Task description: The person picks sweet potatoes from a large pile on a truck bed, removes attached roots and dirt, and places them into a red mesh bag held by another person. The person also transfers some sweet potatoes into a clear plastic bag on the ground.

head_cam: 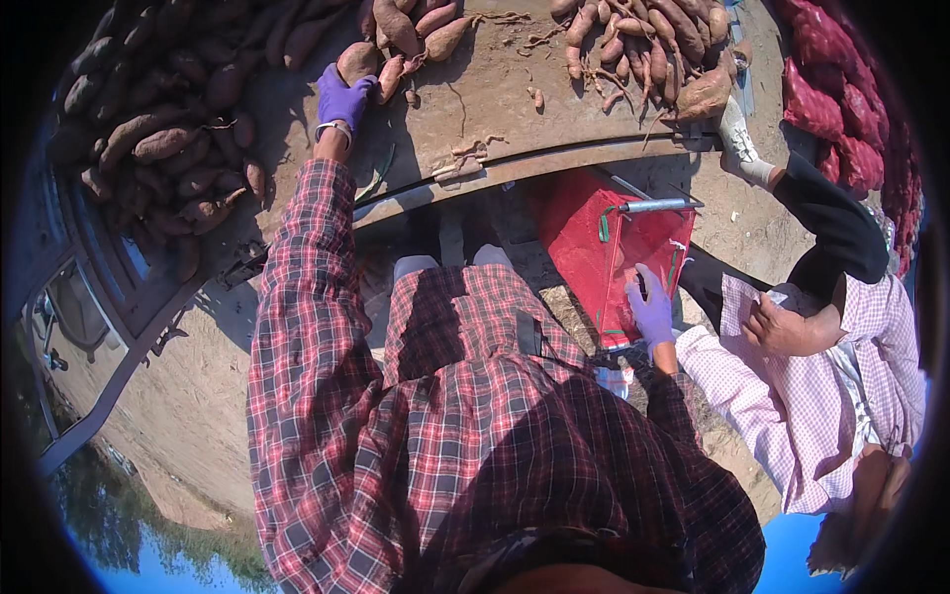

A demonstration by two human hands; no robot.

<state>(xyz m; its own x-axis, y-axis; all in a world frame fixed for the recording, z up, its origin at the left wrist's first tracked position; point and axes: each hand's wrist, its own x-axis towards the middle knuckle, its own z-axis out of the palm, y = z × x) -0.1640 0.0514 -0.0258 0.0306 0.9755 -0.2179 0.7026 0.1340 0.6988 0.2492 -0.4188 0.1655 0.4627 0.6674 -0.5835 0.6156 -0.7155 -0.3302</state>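
Note:
My left hand [343, 100], in a purple glove, grips a round sweet potato [358, 62] at the near side of a small cluster on the truck bed [512, 111]. More sweet potatoes [445, 38] touch or lie just beside it. My right hand [650, 304], also in a purple glove, is over the open mouth of a red mesh bag [579, 245]. Its fingers are apart and no sweet potato shows in it. The bag hangs on a metal frame [657, 205] below the bed's edge, and green ties show on its rim.
A large heap of sweet potatoes [167, 141] fills the bed's left; another pile [653, 44] lies at its right. A co-worker in a checked shirt [787, 416] sits close on the right, a gloved hand [742, 141] at that pile. Filled red mesh bags [839, 111] stand beyond.

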